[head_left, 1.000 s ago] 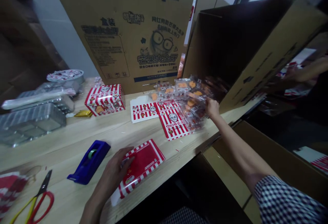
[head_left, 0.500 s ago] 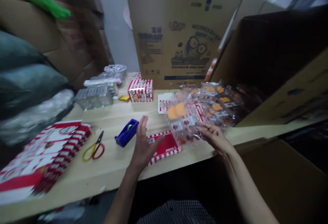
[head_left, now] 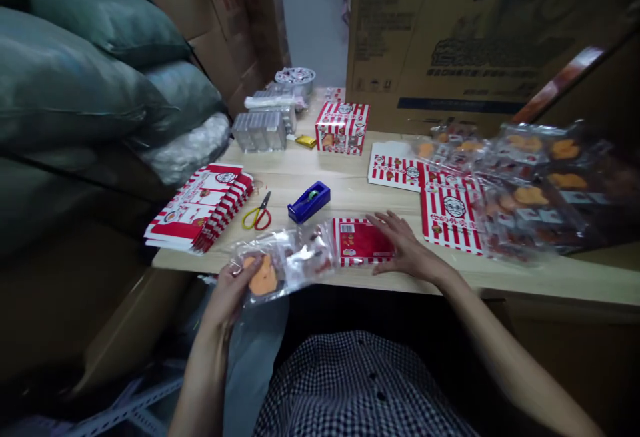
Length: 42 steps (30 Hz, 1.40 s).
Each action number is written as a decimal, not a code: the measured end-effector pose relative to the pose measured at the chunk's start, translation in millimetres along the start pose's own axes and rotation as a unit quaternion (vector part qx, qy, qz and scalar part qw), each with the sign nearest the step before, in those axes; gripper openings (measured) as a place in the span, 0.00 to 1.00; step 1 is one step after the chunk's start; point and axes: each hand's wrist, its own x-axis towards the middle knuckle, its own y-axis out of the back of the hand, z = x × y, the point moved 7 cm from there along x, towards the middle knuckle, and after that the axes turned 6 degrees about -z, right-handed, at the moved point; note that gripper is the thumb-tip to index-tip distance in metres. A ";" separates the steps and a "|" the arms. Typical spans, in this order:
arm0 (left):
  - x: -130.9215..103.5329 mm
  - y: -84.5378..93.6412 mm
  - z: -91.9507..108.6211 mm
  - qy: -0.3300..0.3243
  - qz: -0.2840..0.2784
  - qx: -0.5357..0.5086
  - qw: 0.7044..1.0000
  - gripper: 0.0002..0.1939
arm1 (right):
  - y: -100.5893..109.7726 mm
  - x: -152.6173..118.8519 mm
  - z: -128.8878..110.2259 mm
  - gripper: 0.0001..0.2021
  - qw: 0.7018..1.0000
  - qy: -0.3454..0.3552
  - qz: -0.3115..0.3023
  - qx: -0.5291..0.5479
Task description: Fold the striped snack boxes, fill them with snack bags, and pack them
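My left hand [head_left: 233,290] is closed on a clear plastic packet [head_left: 303,257] with an orange piece inside, held over the table's front edge. The packet's right end comes up against a red-and-white striped printed box [head_left: 367,240]. My right hand [head_left: 403,244] reaches over that box's right side with fingers spread, holding nothing; whether it touches the box I cannot tell. Just behind lies a blue tape dispenser [head_left: 310,202]. Scissors [head_left: 258,214] with yellow and red handles rest left of it.
Flat striped cartons [head_left: 200,207] are stacked at the left. A made-up striped box [head_left: 343,128] and clear plastic cases [head_left: 259,132] stand at the back. More packets [head_left: 535,204] are heaped at the right, partly over flat cartons [head_left: 453,214]. A large cardboard box [head_left: 450,77] rises behind.
The packet has gone from my right hand to my left and moved leftward. My right hand has opened and shifted over the red box. The view has turned left.
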 end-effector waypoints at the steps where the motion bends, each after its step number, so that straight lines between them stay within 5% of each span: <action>1: 4.0 6.4 -0.3 -0.021 0.043 -0.033 0.998 0.22 | -2.6 11.2 8.6 0.60 0.996 -0.014 -0.024 -0.080; 3: 13.4 9.8 -4.1 -0.060 0.101 -0.069 0.991 0.24 | -18.4 31.5 21.5 0.65 0.981 -0.021 -0.078 -0.176; 6: 26.2 0.9 -22.0 -0.070 0.111 -0.069 0.989 0.24 | -44.2 49.3 31.0 0.65 0.975 -0.004 -0.096 -0.199; 12: 30.1 -10.7 -53.2 0.037 -0.005 0.026 0.999 0.24 | -55.9 43.4 37.7 0.62 0.986 0.015 -0.045 -0.158; 16: 36.7 -19.8 -41.9 0.082 -0.116 0.087 0.986 0.25 | -58.2 36.1 34.6 0.62 0.987 0.022 -0.049 -0.152; 22: 64.1 -31.8 -21.9 0.040 -0.222 0.258 0.940 0.23 | -61.7 32.6 31.4 0.63 0.987 0.014 -0.045 -0.152; 32: 89.0 -33.1 1.2 0.015 -0.285 0.360 0.889 0.16 | -73.1 28.3 28.5 0.61 0.986 -0.014 -0.024 -0.166; 42: 115.3 -63.6 7.4 -0.007 -0.302 0.362 0.882 0.13 | -72.3 28.0 32.8 0.58 0.985 -0.034 -0.028 -0.170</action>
